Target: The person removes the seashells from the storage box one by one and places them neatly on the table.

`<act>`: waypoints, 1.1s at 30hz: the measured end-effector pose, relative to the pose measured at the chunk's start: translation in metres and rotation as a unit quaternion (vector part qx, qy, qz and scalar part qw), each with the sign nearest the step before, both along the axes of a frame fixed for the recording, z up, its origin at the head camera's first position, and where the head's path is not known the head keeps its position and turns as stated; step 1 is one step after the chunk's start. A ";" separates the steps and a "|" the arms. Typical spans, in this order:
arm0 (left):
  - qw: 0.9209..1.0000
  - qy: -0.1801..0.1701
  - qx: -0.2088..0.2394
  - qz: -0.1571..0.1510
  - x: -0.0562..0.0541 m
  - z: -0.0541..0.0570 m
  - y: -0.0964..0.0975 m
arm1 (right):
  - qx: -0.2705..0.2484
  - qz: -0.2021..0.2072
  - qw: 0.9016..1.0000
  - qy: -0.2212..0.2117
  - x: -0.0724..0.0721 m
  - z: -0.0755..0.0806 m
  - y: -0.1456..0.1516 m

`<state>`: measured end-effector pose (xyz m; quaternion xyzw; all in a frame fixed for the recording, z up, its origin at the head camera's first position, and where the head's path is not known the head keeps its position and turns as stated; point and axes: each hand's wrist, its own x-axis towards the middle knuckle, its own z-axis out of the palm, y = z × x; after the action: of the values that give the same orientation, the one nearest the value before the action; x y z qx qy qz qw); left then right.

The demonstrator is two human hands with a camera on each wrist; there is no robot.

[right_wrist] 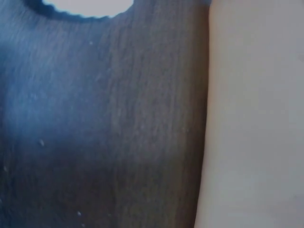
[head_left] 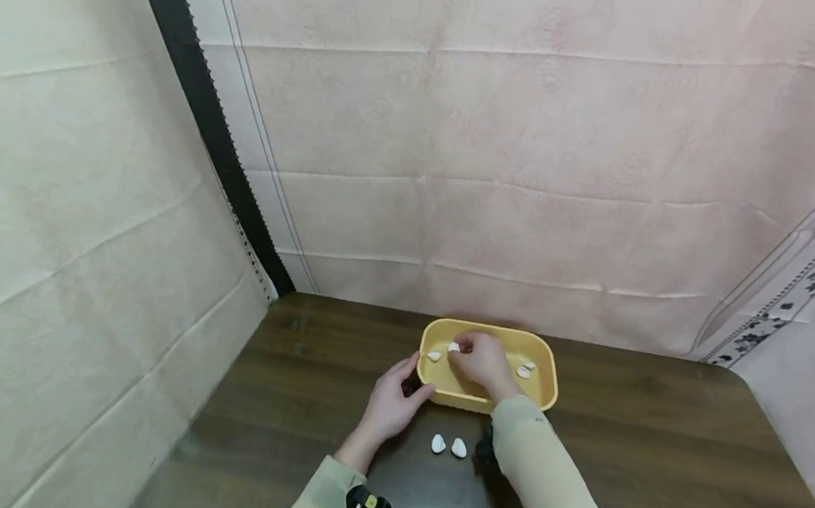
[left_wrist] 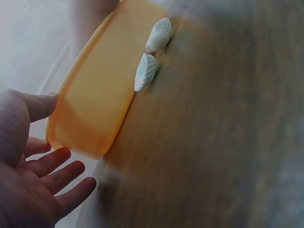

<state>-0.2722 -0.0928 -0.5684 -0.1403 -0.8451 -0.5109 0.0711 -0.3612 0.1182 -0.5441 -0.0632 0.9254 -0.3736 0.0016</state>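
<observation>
A yellow rectangular tray (head_left: 462,401) holds several small white seashells (head_left: 524,373). My right hand (head_left: 482,361) reaches over the tray and pinches a white seashell (head_left: 453,347) at its fingertips. Another seashell (head_left: 434,356) lies in the left part of the tray. At the tray's front left corner is my left hand (head_left: 391,403), its thumb touching the rim and its fingers loosely extended along the end. Two ribbed seashells (left_wrist: 159,34) lie on the table in front of the tray. In the right wrist view, the right hand's fingers are out of sight.
The dark wooden table (head_left: 627,447) ends at a pale cloth (head_left: 537,177) hung behind it. More cloth hangs at the left (head_left: 61,248) and right sides. The tray stands close to the table's back edge.
</observation>
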 end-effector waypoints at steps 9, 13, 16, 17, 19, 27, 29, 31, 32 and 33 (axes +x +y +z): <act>1.000 0.007 0.003 0.000 0.001 0.000 -0.001 | -0.042 0.006 0.999 -0.011 0.002 0.004 0.002; 1.000 0.018 0.007 -0.003 0.000 0.000 -0.001 | -0.056 0.011 0.998 -0.015 0.005 0.007 0.004; 1.000 0.023 0.007 -0.005 -0.001 0.000 0.000 | -0.059 0.015 0.998 -0.004 0.007 0.009 0.006; 1.000 0.024 0.004 -0.005 -0.001 0.000 0.000 | -0.058 0.017 0.998 0.000 0.008 0.009 0.006; 1.000 0.023 0.003 -0.004 -0.001 0.000 0.000 | -0.056 0.022 0.998 0.010 0.011 0.010 0.008; 1.000 0.012 0.003 -0.005 0.001 0.004 0.001 | -0.074 0.022 0.996 0.044 0.022 0.015 0.015; 1.000 0.013 -0.002 -0.004 0.001 0.004 0.001 | -0.076 0.018 0.996 0.047 0.023 0.016 0.015; 1.000 0.011 -0.003 -0.002 0.001 0.005 0.001 | -0.074 0.016 0.996 0.049 0.025 0.016 0.017; 1.000 0.008 -0.003 -0.001 0.001 0.005 0.001 | -0.074 0.016 0.996 0.050 0.025 0.016 0.018; 1.000 0.010 -0.004 -0.001 0.001 0.005 0.001 | -0.074 0.016 0.996 0.051 0.026 0.016 0.019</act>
<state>-0.2713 -0.0914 -0.5636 -0.1467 -0.8463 -0.5061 0.0779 -0.3355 0.1372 -0.5276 -0.0970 0.8931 -0.4369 -0.0447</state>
